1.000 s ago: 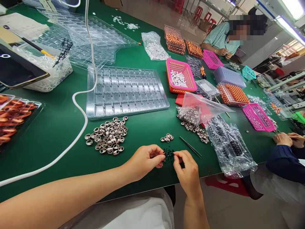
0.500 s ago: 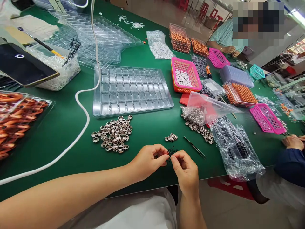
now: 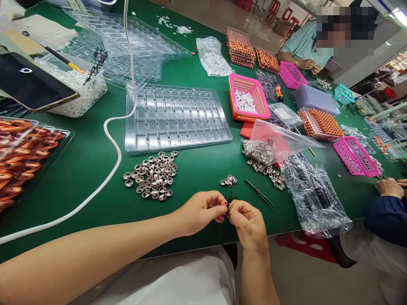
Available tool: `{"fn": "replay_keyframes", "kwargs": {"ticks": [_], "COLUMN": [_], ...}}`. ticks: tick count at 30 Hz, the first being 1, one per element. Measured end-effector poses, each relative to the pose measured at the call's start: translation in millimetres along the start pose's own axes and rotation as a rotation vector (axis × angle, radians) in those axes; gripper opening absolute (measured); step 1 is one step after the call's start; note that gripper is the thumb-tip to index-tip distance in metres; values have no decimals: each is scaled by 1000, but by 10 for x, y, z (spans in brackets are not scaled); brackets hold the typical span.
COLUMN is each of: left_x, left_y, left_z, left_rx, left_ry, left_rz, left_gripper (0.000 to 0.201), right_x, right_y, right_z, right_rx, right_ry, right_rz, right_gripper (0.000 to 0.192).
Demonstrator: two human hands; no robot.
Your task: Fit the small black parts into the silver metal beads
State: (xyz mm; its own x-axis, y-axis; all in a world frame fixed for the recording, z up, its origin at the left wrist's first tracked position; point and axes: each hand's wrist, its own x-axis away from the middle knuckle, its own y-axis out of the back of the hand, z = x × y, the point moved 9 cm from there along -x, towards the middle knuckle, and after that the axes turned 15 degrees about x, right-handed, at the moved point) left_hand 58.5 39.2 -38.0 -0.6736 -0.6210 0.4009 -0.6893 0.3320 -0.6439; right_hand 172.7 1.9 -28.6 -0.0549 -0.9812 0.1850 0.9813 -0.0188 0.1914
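Observation:
My left hand (image 3: 208,212) and my right hand (image 3: 249,222) meet close to the table's front edge, thumbs and fingertips pinched nearly together. Small black bits (image 3: 231,199) lie at and just behind the fingertips. What each pinch holds is too small and covered to make out. Behind the hands sits a little cluster of metal rings (image 3: 228,181), and to its right a pair of tweezers (image 3: 260,194) rests on the green table. A larger pile of metal rings (image 3: 154,176) lies to the left, beyond my left forearm.
A clear compartment tray (image 3: 178,116) lies behind the large pile. A white cable (image 3: 110,169) curves across the left. Pink baskets (image 3: 249,80), a clear bag of black parts (image 3: 318,195) and orange pieces (image 3: 22,161) surround the area. Co-workers sit at the far side and right.
My right hand has turned slightly, its fingers curling closer, while both hands remain fingertip to fingertip. The view has shifted a little.

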Motion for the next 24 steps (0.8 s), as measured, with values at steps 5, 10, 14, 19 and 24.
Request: {"fn": "replay_keyframes", "kwargs": {"ticks": [5, 10, 14, 19, 24], "left_x": [-29, -15, -2, -2, 3], "left_y": [76, 96, 95, 105, 105], "left_z": [-22, -10, -31, -64, -86], "left_rx": [-8, -63, -113, -124, -175], "left_ry": [-31, -38, -46, -59, -98], "left_rz": [-61, -103, -122, -140, -137], "left_gripper": [34, 29, 25, 23, 25], "right_x": [36, 29, 20, 87, 137], "right_y": [300, 355, 310, 293, 223], "right_z": [65, 211, 193, 270, 345], "right_rx": [464, 922, 1036, 1013, 769], "right_ry": [10, 201, 257, 322, 275], "right_rz": [-196, -267, -257, -306, -279], "right_gripper": [20, 17, 17, 15, 11]}}
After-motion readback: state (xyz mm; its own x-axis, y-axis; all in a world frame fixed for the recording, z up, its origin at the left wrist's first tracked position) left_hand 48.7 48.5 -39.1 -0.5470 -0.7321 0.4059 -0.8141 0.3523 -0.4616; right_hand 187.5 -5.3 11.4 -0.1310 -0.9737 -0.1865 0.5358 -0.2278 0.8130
